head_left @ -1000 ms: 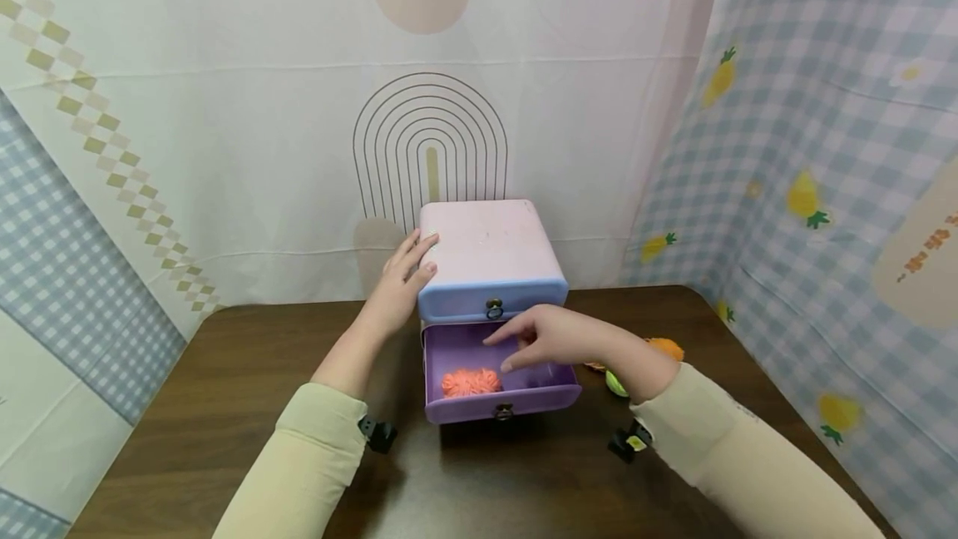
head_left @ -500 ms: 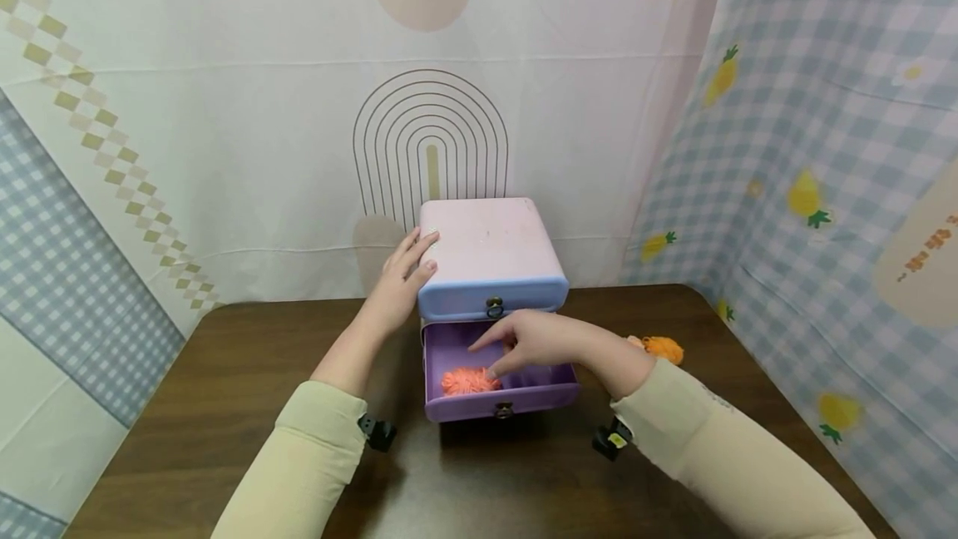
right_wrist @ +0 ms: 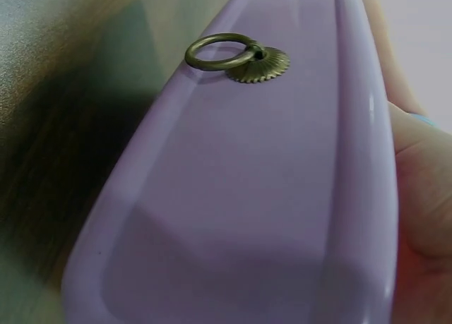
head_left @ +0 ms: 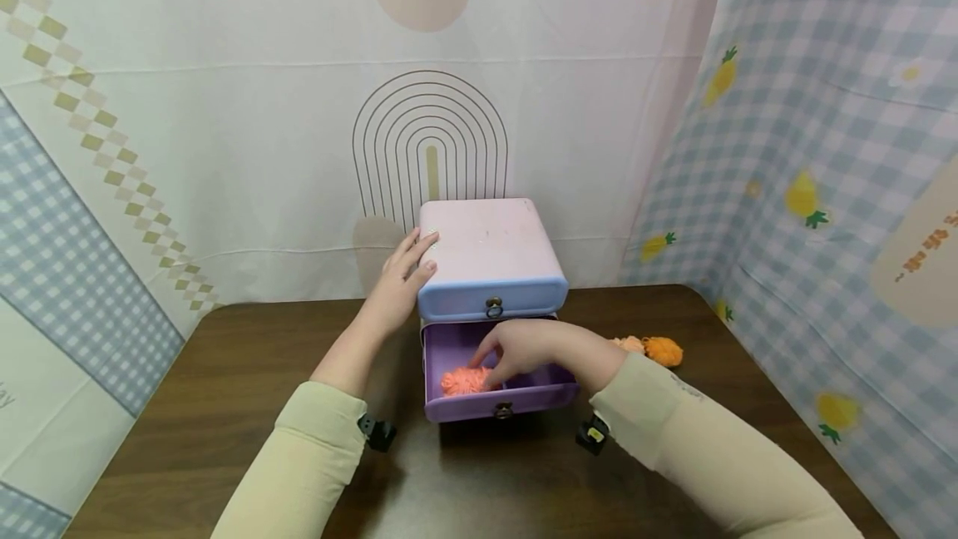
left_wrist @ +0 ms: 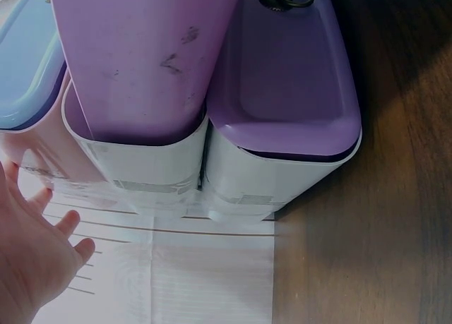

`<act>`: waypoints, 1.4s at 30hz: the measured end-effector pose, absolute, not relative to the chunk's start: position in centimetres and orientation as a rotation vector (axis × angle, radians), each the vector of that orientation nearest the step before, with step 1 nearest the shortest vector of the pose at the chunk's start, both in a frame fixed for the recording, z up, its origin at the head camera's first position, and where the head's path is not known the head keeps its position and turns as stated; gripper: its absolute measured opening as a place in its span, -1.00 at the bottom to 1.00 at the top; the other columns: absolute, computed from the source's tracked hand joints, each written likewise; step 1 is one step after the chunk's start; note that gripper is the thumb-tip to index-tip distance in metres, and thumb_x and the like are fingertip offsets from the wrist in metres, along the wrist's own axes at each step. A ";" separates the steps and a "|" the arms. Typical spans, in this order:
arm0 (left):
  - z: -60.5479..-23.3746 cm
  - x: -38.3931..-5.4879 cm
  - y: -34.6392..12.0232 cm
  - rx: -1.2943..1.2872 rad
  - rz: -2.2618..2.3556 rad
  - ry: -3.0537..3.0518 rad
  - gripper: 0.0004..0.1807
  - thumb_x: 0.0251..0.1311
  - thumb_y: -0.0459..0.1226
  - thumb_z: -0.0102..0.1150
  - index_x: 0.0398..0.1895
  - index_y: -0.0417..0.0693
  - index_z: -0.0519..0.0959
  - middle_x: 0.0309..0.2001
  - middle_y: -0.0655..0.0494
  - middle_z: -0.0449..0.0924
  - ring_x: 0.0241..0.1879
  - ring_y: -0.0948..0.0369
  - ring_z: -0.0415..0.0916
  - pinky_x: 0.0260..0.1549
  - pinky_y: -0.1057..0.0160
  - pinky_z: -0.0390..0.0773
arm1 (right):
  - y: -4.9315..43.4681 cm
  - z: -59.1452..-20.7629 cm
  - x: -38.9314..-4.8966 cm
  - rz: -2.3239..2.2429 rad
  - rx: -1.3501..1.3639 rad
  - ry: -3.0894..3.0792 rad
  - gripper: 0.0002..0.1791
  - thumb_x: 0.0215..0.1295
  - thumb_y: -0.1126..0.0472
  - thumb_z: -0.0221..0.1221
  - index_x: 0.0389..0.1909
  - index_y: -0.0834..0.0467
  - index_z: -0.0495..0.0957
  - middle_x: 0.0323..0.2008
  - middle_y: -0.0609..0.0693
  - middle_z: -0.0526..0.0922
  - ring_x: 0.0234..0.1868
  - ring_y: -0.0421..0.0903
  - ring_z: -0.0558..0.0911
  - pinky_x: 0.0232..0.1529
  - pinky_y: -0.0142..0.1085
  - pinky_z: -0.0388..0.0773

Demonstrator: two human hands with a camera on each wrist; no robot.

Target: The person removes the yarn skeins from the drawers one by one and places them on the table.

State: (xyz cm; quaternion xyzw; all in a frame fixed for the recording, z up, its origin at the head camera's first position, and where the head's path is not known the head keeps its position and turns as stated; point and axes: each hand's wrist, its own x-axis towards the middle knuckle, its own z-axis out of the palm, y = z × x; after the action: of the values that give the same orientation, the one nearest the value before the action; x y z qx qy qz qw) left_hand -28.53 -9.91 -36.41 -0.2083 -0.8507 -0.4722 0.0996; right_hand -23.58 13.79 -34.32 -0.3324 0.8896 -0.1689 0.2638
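Observation:
A small drawer cabinet (head_left: 486, 239) with a pink top stands against the back curtain. Its purple drawer (head_left: 456, 412) is pulled out, and a coral yarn bundle (head_left: 458, 382) lies inside near the front left. Reaching over the drawer's right side, my right hand (head_left: 527, 349) pinches the right end of that yarn between thumb and fingers; the drawer front hides the fingertips in the right wrist view. My left hand (head_left: 394, 294) rests on the cabinet's upper left edge, fingers loosely spread. Above the purple drawer, the blue drawer (head_left: 456, 304) is closed.
On the table (head_left: 277, 406), right of the cabinet, lie an orange yarn bundle (head_left: 663, 351) and a peach one (head_left: 629, 344). A closed lower purple drawer (left_wrist: 289, 77) shows in the left wrist view. A brass ring pull (right_wrist: 260, 66) juts from the open drawer's front.
My right hand has moved left and down into the purple drawer, and its thumb and fingers have come around the coral yarn. The left hand stays on the cabinet.

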 end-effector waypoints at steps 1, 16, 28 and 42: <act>-36.4 -28.5 -9.9 -0.617 -1.399 -2.515 -0.45 0.48 0.04 -0.12 0.49 0.25 0.27 0.59 0.12 -0.10 0.52 -0.14 -0.22 0.34 -0.36 -0.12 | 13.7 -34.4 -23.6 -0.434 -0.904 2.409 -0.60 0.16 0.06 0.40 0.04 0.01 0.70 -0.47 -0.19 0.60 -0.47 -0.31 0.46 -0.39 -0.40 0.42; -36.5 -28.5 -9.9 -0.620 -1.397 -2.511 -0.44 0.48 0.04 -0.13 0.50 0.25 0.27 0.59 0.13 -0.11 0.52 -0.13 -0.21 0.35 -0.34 -0.11 | 13.3 -35.1 -23.7 -0.378 -0.923 2.431 -0.66 0.12 0.12 0.40 -0.06 0.07 0.73 -0.40 -0.21 0.60 -0.38 -0.32 0.45 -0.26 -0.41 0.45; -36.5 -28.6 -9.9 -0.629 -1.407 -2.506 -0.44 0.48 0.04 -0.13 0.50 0.24 0.27 0.59 0.10 -0.11 0.52 -0.13 -0.22 0.34 -0.36 -0.11 | 13.9 -35.2 -23.7 -0.480 -0.888 2.471 -0.75 0.09 0.13 0.41 -0.17 0.02 0.75 -0.49 -0.22 0.57 -0.45 -0.30 0.42 -0.38 -0.40 0.40; -36.5 -28.5 -9.9 -0.636 -1.412 -2.498 -0.45 0.48 0.01 -0.12 0.50 0.21 0.27 0.59 0.09 -0.11 0.52 -0.15 -0.22 0.34 -0.35 -0.13 | 15.0 -34.2 -23.7 -0.555 -0.843 2.500 -0.70 0.11 0.12 0.39 -0.09 0.03 0.74 -0.34 -0.23 0.63 -0.37 -0.27 0.47 -0.29 -0.37 0.45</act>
State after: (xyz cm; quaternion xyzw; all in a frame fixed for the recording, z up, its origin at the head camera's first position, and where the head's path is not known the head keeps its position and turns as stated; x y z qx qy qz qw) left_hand -28.51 -9.90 -36.47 -0.2155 -0.8456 -0.4778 0.1011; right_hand -23.69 15.01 -34.25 -0.3050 0.9043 -0.2009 0.2209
